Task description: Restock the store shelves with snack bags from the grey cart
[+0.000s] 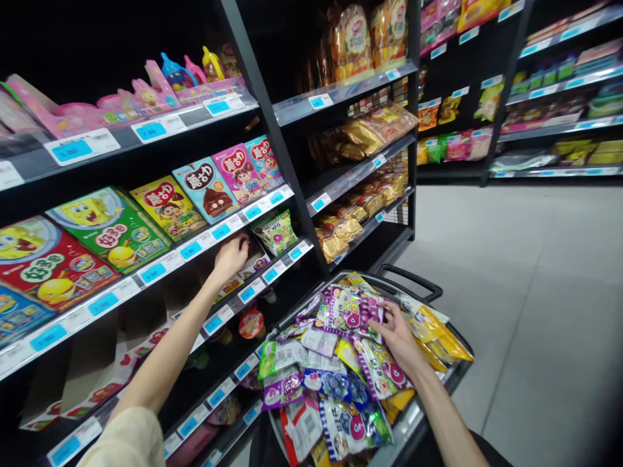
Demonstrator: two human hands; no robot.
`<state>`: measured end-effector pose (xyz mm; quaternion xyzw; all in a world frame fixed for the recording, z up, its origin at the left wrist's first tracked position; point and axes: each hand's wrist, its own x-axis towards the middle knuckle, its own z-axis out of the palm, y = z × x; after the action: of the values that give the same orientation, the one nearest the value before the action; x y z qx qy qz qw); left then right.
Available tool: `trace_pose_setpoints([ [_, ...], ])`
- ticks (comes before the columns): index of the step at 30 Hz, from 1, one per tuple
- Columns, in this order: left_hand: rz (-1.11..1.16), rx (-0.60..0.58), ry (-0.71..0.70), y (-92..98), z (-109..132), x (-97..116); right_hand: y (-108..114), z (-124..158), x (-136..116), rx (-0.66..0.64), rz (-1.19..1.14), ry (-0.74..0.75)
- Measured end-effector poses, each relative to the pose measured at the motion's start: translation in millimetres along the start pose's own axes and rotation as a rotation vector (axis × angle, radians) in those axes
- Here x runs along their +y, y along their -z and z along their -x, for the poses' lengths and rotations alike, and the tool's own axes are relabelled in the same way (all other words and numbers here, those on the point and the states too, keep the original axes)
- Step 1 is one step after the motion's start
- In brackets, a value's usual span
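My left hand (230, 256) reaches into the second shelf from the top of the lower rows, its fingers curled over a snack packet (256, 261) under the shelf edge; what they hold is partly hidden. My right hand (396, 334) lies on a heap of candy bags in a shopping basket (413, 415), with its fingers closed on a purple-and-white candy bag (348, 310). A green-white packet (277, 231) stands on the shelf just right of my left hand.
Boxed sweets (207, 188) line the tilted shelf above with blue price tags (191, 250). Gold-wrapped snacks (341, 230) fill the bay to the right. The basket's black handle (413, 279) points toward a grey floor aisle (535, 292). More shelves (545, 97) stand at the back.
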<state>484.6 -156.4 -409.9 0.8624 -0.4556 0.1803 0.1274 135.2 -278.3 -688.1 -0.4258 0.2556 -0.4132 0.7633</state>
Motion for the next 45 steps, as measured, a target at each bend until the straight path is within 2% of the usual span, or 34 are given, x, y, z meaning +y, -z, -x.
trace_pose_setpoints([
  [3,0.076,0.184,-0.191,-1.7,51,29,-1,0,-1,-0.035,-0.057,0.040],
  [4,0.117,0.165,-0.252,-7.9,69,39,-1,0,0,-0.046,-0.076,0.058],
  [5,0.170,0.089,-0.291,-17.2,87,50,-2,0,1,-0.054,-0.088,0.077],
  [7,0.335,-0.170,-0.319,-43.8,118,71,-4,-1,3,-0.059,-0.098,0.109],
  [8,0.441,-0.319,-0.314,-59.9,131,81,-5,-2,3,-0.052,-0.097,0.122],
  [10,0.625,-0.515,-0.273,-92.8,152,96,-7,-2,3,-0.021,-0.094,0.153],
  [13,0.916,-0.612,-0.141,-131.6,176,113,-12,-1,-1,0.022,-0.089,0.236],
  [15,1.177,-0.638,-0.011,-144.4,187,121,-18,3,-4,0.029,-0.017,0.324],
  [18,1.628,-0.694,0.176,-144.5,196,128,-33,13,-6,-0.013,0.269,0.551],
  [20,1.877,-0.697,0.277,-136.9,197,130,-48,22,-4,-0.112,0.527,0.761],
  [23,2.089,-0.642,0.458,-124.0,192,126,-71,36,3,-0.257,0.855,1.054],
  [26,2.184,-0.612,0.671,-114.3,186,113,-89,45,11,-0.296,1.018,1.216],
  [28,2.205,-0.612,0.757,-109.0,183,105,-97,48,15,-0.299,1.068,1.255],
  [31,2.188,-0.605,0.790,-102.2,179,97,-103,48,20,-0.278,1.089,1.272],
  [36,2.132,-0.631,0.743,-99.4,174,95,-104,42,26,-0.252,1.048,1.267],
  [43,2.098,-0.621,0.719,-109.6,169,95,-101,36,31,-0.275,0.992,1.185],
  [45,2.099,-0.615,0.675,-111.8,169,93,-100,35,32,-0.302,0.946,1.136],
])
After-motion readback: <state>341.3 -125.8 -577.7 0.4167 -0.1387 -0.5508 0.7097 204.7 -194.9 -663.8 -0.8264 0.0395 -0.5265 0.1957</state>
